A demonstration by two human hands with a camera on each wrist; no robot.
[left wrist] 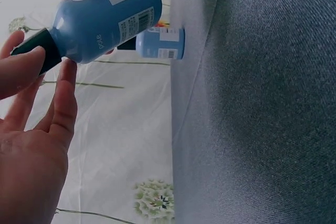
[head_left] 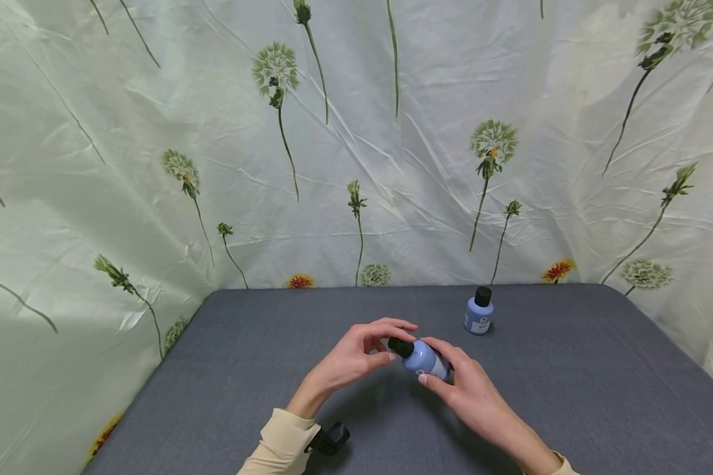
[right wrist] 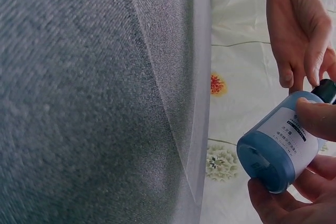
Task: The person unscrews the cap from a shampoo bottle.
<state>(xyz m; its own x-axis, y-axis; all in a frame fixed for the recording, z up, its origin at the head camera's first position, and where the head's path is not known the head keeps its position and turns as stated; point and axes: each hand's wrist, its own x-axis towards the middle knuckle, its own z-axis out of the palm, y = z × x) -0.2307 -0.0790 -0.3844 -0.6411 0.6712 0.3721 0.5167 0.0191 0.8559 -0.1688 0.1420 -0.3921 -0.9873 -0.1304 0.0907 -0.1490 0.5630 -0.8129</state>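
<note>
A blue bottle (head_left: 423,359) with a black cap (head_left: 401,348) is held tilted above the table, its cap end toward the left. My right hand (head_left: 471,389) grips the bottle's body, thumb on the near side and fingers on the far side. With thumb and fingers my left hand (head_left: 356,353) pinches the black cap. In the left wrist view the cap (left wrist: 44,51) sits on the bottle's neck. White labels with print and a barcode cover part of the bottle (left wrist: 110,17). The right wrist view shows the bottle's base (right wrist: 262,166) and a printed label.
A second blue bottle (head_left: 478,315) with a black cap stands upright at the table's back right. Dark grey cloth covers the table (head_left: 273,343). Behind it hangs a pale curtain (head_left: 416,165) with dandelion prints. A black strap-like piece (head_left: 329,441) sits at the left sleeve.
</note>
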